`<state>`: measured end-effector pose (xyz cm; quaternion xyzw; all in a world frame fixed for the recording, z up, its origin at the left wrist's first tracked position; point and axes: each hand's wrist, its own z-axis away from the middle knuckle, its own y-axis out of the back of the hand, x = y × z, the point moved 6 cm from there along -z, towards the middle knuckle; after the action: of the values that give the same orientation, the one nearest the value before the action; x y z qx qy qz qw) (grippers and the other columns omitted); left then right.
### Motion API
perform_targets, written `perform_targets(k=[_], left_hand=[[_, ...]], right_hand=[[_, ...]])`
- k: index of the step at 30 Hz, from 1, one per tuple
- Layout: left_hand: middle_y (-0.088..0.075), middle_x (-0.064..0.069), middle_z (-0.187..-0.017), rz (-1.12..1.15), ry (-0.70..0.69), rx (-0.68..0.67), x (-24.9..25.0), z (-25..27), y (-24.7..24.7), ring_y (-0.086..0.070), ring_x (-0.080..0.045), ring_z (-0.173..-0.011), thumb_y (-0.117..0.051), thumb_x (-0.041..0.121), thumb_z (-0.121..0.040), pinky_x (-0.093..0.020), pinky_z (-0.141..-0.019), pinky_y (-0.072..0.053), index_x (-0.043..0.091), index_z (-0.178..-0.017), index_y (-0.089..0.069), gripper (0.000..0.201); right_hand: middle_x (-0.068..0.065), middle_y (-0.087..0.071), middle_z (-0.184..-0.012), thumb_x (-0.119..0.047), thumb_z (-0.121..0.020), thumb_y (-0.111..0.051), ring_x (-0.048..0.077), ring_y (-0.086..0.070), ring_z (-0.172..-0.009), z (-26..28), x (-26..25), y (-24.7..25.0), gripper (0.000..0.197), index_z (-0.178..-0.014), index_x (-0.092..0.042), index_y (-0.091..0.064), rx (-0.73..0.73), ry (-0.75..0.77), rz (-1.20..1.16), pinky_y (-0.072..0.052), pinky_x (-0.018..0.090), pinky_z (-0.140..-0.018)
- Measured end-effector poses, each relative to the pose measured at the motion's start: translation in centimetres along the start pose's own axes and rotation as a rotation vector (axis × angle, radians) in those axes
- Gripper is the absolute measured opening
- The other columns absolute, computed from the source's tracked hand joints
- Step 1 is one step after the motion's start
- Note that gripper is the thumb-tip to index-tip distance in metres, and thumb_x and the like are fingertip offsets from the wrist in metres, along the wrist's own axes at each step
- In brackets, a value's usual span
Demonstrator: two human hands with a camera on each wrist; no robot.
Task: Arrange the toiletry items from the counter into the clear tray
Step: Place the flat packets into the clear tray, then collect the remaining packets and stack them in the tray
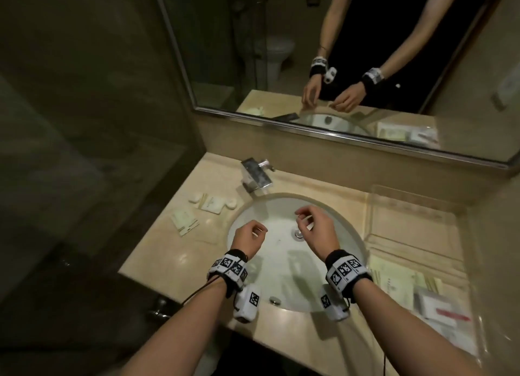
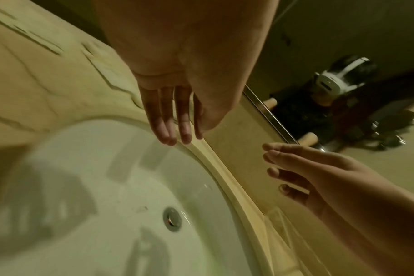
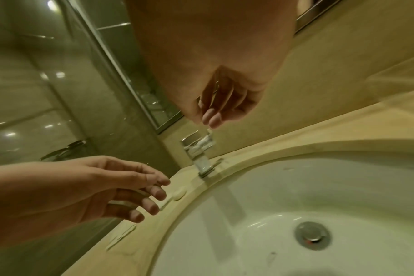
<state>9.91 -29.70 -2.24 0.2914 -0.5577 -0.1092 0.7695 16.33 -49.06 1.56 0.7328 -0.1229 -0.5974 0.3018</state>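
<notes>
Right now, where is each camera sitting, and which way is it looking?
Head: on the head, looking down at the sink, faucet and clear tray; both forearms show, the right hand pinching a small white item.
Left wrist: under the wrist, looking along the left hand over the sink; the right hand shows too.
Right wrist: likewise, facing the faucet; both hands show.
All three share the drain.

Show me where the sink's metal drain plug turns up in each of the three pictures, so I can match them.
Head view: the drain plug sits mid-picture in the sink, between the left hand and the right hand.
Left wrist view: low and left of centre.
Right wrist view: lower right.
Shared landmark: the sink's pale curved rim, visible in all three.
</notes>
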Motion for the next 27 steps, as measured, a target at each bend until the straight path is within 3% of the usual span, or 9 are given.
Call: perform_targets(k=[3,6,10,13,17,21,24,27], left_hand=[[-0.064,0.001,-0.082,0.013,0.076,0.064,-3.1,-0.5,4.2,-0.057,-0.013,-0.073,-0.057,0.009,-0.088,-0.023,-0.071,-0.047,0.009,-0.094,-0.069,0.014],[-0.066,-0.001,-0.084,0.038,0.159,0.127,-6.7,-1.3,8.3,-0.06,-0.016,-0.076,-0.058,0.009,-0.087,-0.026,-0.072,-0.051,0.011,-0.092,-0.069,0.013],[-0.067,-0.003,-0.086,0.039,0.26,0.201,-11.2,-2.6,12.7,-0.061,-0.019,-0.079,-0.061,0.009,-0.084,-0.03,-0.078,-0.053,0.016,-0.087,-0.067,0.01],[-0.063,-0.006,-0.099,-0.029,0.301,0.248,-13.9,-3.9,15.4,-0.06,-0.02,-0.089,-0.07,0.01,-0.08,-0.031,-0.087,-0.052,0.016,-0.09,-0.067,0.013],[-0.056,-0.008,-0.118,-0.128,0.294,0.223,-16.2,-6.0,17.1,-0.056,-0.024,-0.11,-0.077,0.009,-0.073,-0.032,-0.102,-0.045,0.015,-0.103,-0.064,0.033],[-0.038,-0.002,-0.146,-0.123,0.295,0.152,-18.0,-7.2,17.1,-0.04,-0.019,-0.134,-0.08,0.01,-0.071,-0.026,-0.114,-0.031,0.016,-0.128,-0.054,0.062],[-0.031,0.003,-0.152,-0.151,0.263,0.11,-18.8,-7.8,16.8,-0.032,-0.014,-0.14,-0.08,0.012,-0.072,-0.023,-0.116,-0.026,0.02,-0.137,-0.046,0.074],[-0.032,0.005,-0.152,-0.21,0.209,0.097,-19.2,-8.0,16.9,-0.029,-0.013,-0.141,-0.078,0.012,-0.075,-0.028,-0.117,-0.028,0.023,-0.136,-0.047,0.069]], right_hand=[[-0.003,-0.063,-0.095,-0.011,-0.089,-0.059,0.003,-0.059,-0.076,-1.8,-2.5,-4.6,0.014,-0.099,-0.018,-0.065,-0.092,0.032,-0.012,-0.039,0.004,-0.066],[-0.002,-0.065,-0.095,-0.011,-0.088,-0.06,0.008,-0.061,-0.075,-3.6,-5.0,-9.4,0.012,-0.097,-0.017,-0.065,-0.156,0.062,-0.032,-0.043,0.011,-0.068],[-0.001,-0.065,-0.095,-0.013,-0.088,-0.061,0.013,-0.062,-0.075,-6.1,-7.4,-15.3,0.011,-0.099,-0.015,-0.064,-0.25,0.088,-0.006,-0.049,0.022,-0.071],[0.002,-0.064,-0.098,-0.016,-0.087,-0.065,0.016,-0.062,-0.081,-7.9,-8.5,-19.5,0.016,-0.103,-0.013,-0.063,-0.343,0.072,0.064,-0.051,0.026,-0.075],[0.004,-0.063,-0.109,-0.023,-0.087,-0.067,0.021,-0.06,-0.096,-10.5,-8.6,-24.2,0.024,-0.108,-0.015,-0.062,-0.42,0.04,0.254,-0.05,0.036,-0.088],[0.009,-0.059,-0.123,-0.024,-0.088,-0.064,0.028,-0.055,-0.111,-12.6,-8.3,-26.7,0.034,-0.12,-0.015,-0.058,-0.403,-0.014,0.41,-0.043,0.04,-0.1],[0.008,-0.056,-0.131,-0.026,-0.088,-0.063,0.029,-0.05,-0.119,-13.5,-8.2,-27.8,0.044,-0.129,-0.017,-0.051,-0.39,-0.006,0.532,-0.036,0.042,-0.105],[0.006,-0.058,-0.129,-0.035,-0.085,-0.066,0.029,-0.049,-0.12,-13.9,-7.9,-28.8,0.05,-0.13,-0.02,-0.049,-0.406,-0.022,0.608,-0.031,0.044,-0.105]])
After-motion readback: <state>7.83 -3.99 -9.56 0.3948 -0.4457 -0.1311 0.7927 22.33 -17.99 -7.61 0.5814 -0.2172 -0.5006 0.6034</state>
